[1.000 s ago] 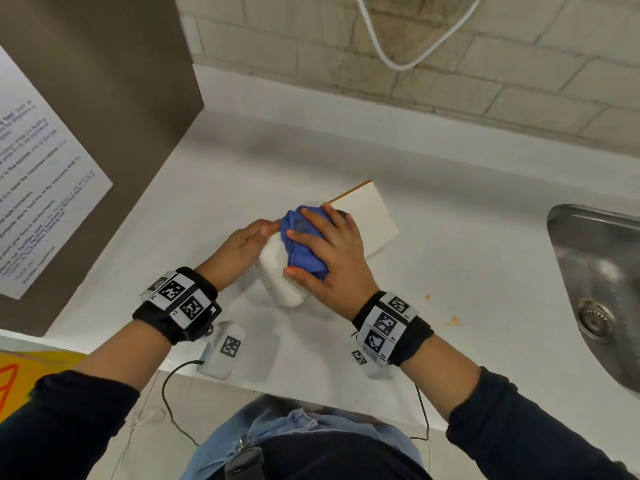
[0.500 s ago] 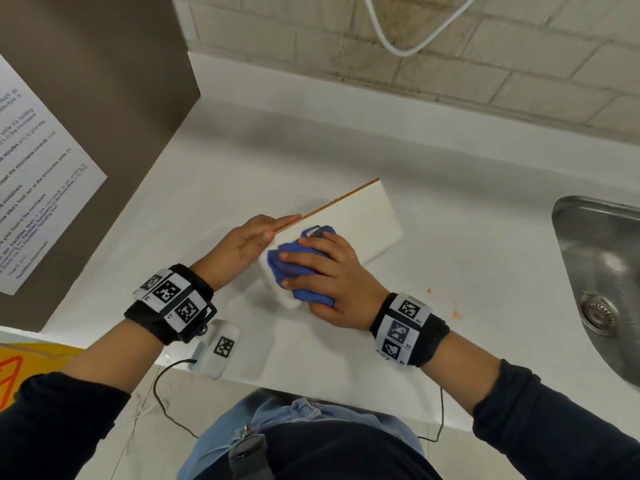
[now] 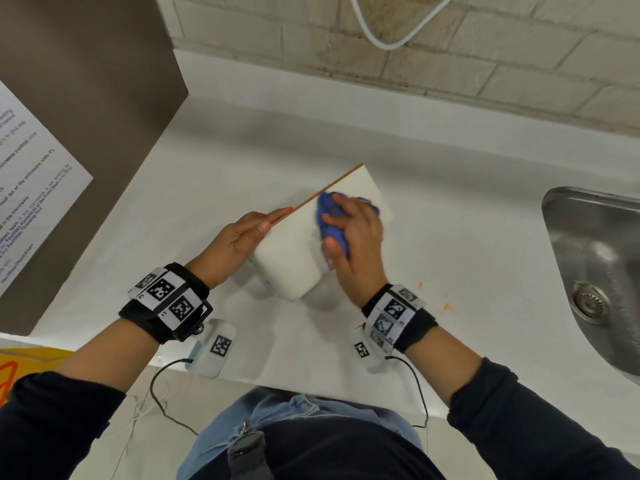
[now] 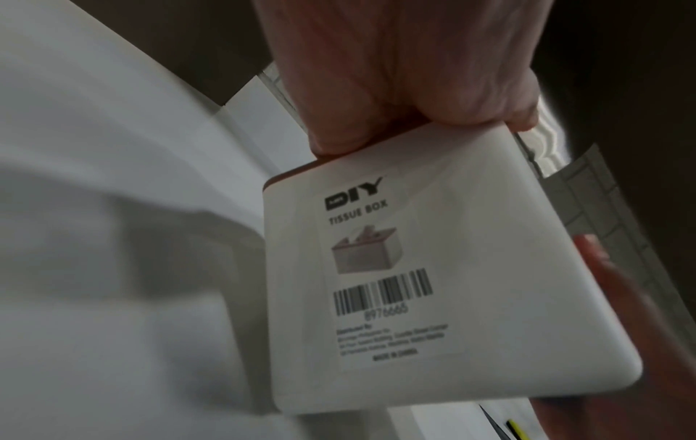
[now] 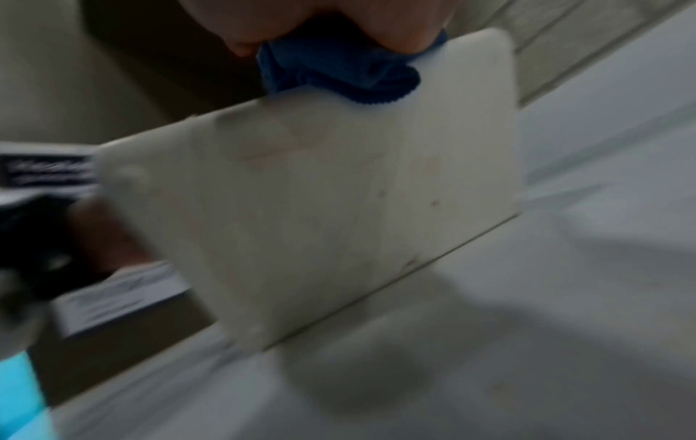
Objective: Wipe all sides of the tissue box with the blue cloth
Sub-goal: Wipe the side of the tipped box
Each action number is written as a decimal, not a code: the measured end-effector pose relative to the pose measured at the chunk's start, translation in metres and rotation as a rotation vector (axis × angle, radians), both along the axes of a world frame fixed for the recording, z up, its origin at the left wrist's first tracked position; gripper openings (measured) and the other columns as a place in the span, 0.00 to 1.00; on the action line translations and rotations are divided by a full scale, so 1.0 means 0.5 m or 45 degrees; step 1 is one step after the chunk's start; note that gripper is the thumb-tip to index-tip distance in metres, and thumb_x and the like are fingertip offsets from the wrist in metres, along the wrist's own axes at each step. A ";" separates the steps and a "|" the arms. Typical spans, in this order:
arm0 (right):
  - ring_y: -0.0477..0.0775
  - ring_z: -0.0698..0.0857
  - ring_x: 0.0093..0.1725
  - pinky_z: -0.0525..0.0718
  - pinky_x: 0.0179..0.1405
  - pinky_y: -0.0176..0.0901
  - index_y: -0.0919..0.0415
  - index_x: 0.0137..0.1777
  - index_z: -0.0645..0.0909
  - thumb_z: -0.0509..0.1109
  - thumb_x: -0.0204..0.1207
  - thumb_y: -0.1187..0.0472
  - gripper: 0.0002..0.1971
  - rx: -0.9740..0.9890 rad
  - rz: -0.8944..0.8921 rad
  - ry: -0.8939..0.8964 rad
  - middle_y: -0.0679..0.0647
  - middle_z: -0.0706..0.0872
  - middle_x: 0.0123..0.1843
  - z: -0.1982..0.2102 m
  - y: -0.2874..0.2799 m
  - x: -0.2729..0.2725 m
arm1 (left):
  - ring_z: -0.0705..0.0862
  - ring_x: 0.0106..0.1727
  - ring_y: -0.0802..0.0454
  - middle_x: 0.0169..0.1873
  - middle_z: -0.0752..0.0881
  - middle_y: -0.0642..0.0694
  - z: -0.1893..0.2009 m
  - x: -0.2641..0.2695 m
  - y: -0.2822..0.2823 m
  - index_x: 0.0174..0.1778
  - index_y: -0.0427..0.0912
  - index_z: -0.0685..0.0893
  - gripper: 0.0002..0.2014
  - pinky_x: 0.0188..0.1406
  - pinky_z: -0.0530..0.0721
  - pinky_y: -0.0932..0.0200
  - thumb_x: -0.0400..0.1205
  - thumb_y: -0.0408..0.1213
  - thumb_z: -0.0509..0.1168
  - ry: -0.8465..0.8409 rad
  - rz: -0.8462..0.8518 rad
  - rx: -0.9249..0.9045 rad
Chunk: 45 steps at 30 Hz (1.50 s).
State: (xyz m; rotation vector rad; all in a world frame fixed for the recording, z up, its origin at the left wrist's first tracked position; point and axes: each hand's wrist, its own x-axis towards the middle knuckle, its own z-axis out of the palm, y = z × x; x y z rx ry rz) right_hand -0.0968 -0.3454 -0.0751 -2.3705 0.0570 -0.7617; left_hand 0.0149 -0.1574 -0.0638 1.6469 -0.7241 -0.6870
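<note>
The white tissue box (image 3: 294,258) lies tilted on the white counter (image 3: 450,237), its wooden lid edge turned to the left. My left hand (image 3: 249,233) holds its near left corner, fingers stretched along the lid edge and thumb on the upper face. The labelled bottom of the tissue box (image 4: 414,268) fills the left wrist view under my left hand (image 4: 395,74). My right hand (image 3: 356,237) grips the bunched blue cloth (image 3: 329,216) and presses it on the far part of the upper face. The right wrist view shows the blue cloth (image 5: 339,71) at the top edge of the tissue box (image 5: 320,208).
A steel sink (image 3: 595,258) is sunk into the counter at the right. A brown cabinet (image 3: 86,98) with a paper notice (image 3: 34,188) stands at the left. Orange crumbs (image 3: 448,307) lie near the sink. A white cable (image 3: 391,32) hangs on the brick wall.
My right hand has slid the cloth from the near end of the box's upper face toward the far end. My left hand stayed at the near left corner, fingers now stretched further along the lid edge.
</note>
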 end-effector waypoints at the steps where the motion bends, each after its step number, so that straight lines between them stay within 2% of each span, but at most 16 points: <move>1: 0.65 0.74 0.69 0.65 0.71 0.61 0.59 0.57 0.80 0.52 0.82 0.48 0.20 -0.051 0.108 -0.003 0.61 0.79 0.68 -0.001 0.023 -0.006 | 0.78 0.64 0.67 0.59 0.82 0.50 0.002 -0.001 0.000 0.61 0.69 0.79 0.20 0.63 0.70 0.74 0.74 0.65 0.56 0.009 0.009 -0.021; 3: 0.64 0.73 0.69 0.64 0.72 0.60 0.56 0.58 0.80 0.52 0.82 0.49 0.18 -0.149 0.303 -0.009 0.59 0.80 0.69 -0.011 0.059 -0.021 | 0.79 0.62 0.72 0.61 0.81 0.57 0.005 -0.001 -0.001 0.63 0.64 0.78 0.28 0.60 0.71 0.78 0.70 0.72 0.57 0.025 0.010 -0.058; 6: 0.63 0.68 0.73 0.60 0.75 0.62 0.55 0.60 0.80 0.60 0.81 0.54 0.13 -0.310 0.575 -0.026 0.58 0.80 0.70 -0.031 0.070 -0.035 | 0.77 0.64 0.72 0.63 0.80 0.58 0.010 0.003 0.001 0.66 0.58 0.75 0.34 0.61 0.71 0.77 0.69 0.73 0.57 0.039 -0.027 -0.029; 11: 0.64 0.66 0.76 0.55 0.79 0.63 0.54 0.66 0.77 0.61 0.82 0.58 0.14 -0.561 0.830 -0.017 0.55 0.73 0.74 -0.046 0.001 -0.044 | 0.78 0.63 0.69 0.63 0.81 0.45 0.010 0.005 0.001 0.67 0.58 0.75 0.20 0.62 0.69 0.77 0.79 0.53 0.56 -0.029 -0.054 0.063; 14: 0.64 0.65 0.76 0.56 0.78 0.62 0.53 0.63 0.74 0.54 0.83 0.53 0.13 -0.406 0.643 0.070 0.56 0.69 0.74 -0.040 -0.058 -0.046 | 0.78 0.61 0.68 0.62 0.80 0.38 0.009 0.001 0.000 0.69 0.53 0.74 0.20 0.62 0.69 0.77 0.80 0.44 0.54 -0.071 -0.056 0.064; 17: 0.64 0.70 0.73 0.63 0.74 0.63 0.54 0.62 0.74 0.48 0.83 0.46 0.19 -0.183 0.305 0.050 0.59 0.72 0.72 -0.017 -0.104 -0.032 | 0.77 0.65 0.58 0.61 0.79 0.36 0.005 0.000 0.002 0.70 0.55 0.74 0.22 0.65 0.67 0.77 0.79 0.51 0.55 -0.109 -0.087 0.087; 20: 0.56 0.74 0.69 0.69 0.71 0.55 0.55 0.61 0.74 0.55 0.80 0.52 0.14 0.132 0.067 -0.025 0.55 0.74 0.68 -0.003 -0.115 0.005 | 0.76 0.65 0.54 0.61 0.79 0.35 0.006 -0.005 0.000 0.69 0.58 0.73 0.24 0.67 0.68 0.74 0.76 0.56 0.54 -0.132 -0.088 0.075; 22: 0.56 0.81 0.58 0.79 0.61 0.56 0.56 0.61 0.74 0.58 0.76 0.56 0.15 0.457 -0.083 -0.018 0.58 0.78 0.63 0.007 -0.111 0.036 | 0.77 0.64 0.60 0.61 0.79 0.36 0.007 -0.008 0.000 0.69 0.58 0.73 0.24 0.65 0.68 0.76 0.75 0.56 0.54 -0.127 -0.071 0.046; 24: 0.57 0.84 0.45 0.85 0.48 0.60 0.55 0.60 0.74 0.58 0.74 0.58 0.15 0.612 -0.252 0.062 0.61 0.83 0.55 0.020 -0.101 0.060 | 0.77 0.62 0.66 0.60 0.79 0.37 0.008 -0.008 0.000 0.68 0.59 0.73 0.23 0.64 0.67 0.78 0.76 0.55 0.55 -0.135 -0.066 0.031; 27: 0.65 0.81 0.59 0.79 0.60 0.62 0.62 0.64 0.76 0.58 0.73 0.57 0.21 0.372 -0.495 0.189 0.62 0.81 0.63 0.028 -0.072 0.073 | 0.76 0.62 0.67 0.60 0.79 0.37 0.005 -0.009 -0.001 0.67 0.63 0.73 0.18 0.64 0.67 0.78 0.80 0.49 0.54 -0.126 -0.055 0.034; 29: 0.67 0.74 0.68 0.71 0.70 0.61 0.63 0.68 0.74 0.58 0.76 0.56 0.22 0.164 -0.451 0.177 0.63 0.76 0.71 0.025 -0.038 0.061 | 0.77 0.62 0.64 0.59 0.79 0.37 0.001 -0.011 -0.003 0.68 0.64 0.72 0.20 0.62 0.68 0.79 0.79 0.52 0.55 -0.137 -0.050 0.042; 32: 0.63 0.67 0.76 0.61 0.76 0.60 0.61 0.70 0.73 0.57 0.80 0.58 0.20 -0.035 -0.147 0.122 0.62 0.73 0.74 0.009 0.034 0.016 | 0.77 0.57 0.66 0.57 0.79 0.34 -0.003 -0.013 -0.004 0.69 0.62 0.71 0.24 0.54 0.70 0.81 0.75 0.56 0.54 -0.174 -0.045 0.027; 35: 0.64 0.67 0.76 0.60 0.76 0.61 0.59 0.69 0.73 0.55 0.82 0.57 0.18 -0.167 0.243 0.059 0.62 0.72 0.75 -0.018 0.075 -0.046 | 0.76 0.57 0.73 0.58 0.79 0.36 -0.005 -0.008 -0.004 0.67 0.61 0.70 0.23 0.59 0.67 0.80 0.75 0.59 0.56 -0.205 -0.084 -0.002; 39: 0.63 0.68 0.73 0.63 0.74 0.56 0.53 0.68 0.72 0.58 0.82 0.58 0.15 -0.464 0.500 -0.002 0.56 0.69 0.75 -0.059 0.022 -0.087 | 0.77 0.57 0.60 0.53 0.79 0.39 -0.002 -0.012 -0.003 0.67 0.76 0.68 0.22 0.61 0.67 0.76 0.75 0.60 0.56 -0.267 -0.142 0.010; 42: 0.63 0.71 0.67 0.65 0.69 0.53 0.54 0.65 0.72 0.58 0.81 0.59 0.14 -0.456 0.269 0.022 0.55 0.69 0.72 -0.065 -0.036 -0.089 | 0.76 0.55 0.53 0.52 0.77 0.34 0.002 -0.021 -0.006 0.69 0.72 0.68 0.23 0.58 0.68 0.79 0.77 0.55 0.55 -0.335 -0.148 0.037; 45: 0.60 0.73 0.60 0.70 0.63 0.48 0.60 0.63 0.74 0.59 0.78 0.62 0.15 -0.137 -0.234 0.173 0.60 0.71 0.67 -0.054 -0.100 -0.073 | 0.74 0.51 0.62 0.48 0.76 0.42 -0.003 -0.027 -0.008 0.71 0.68 0.69 0.25 0.58 0.68 0.77 0.76 0.56 0.55 -0.374 -0.177 0.068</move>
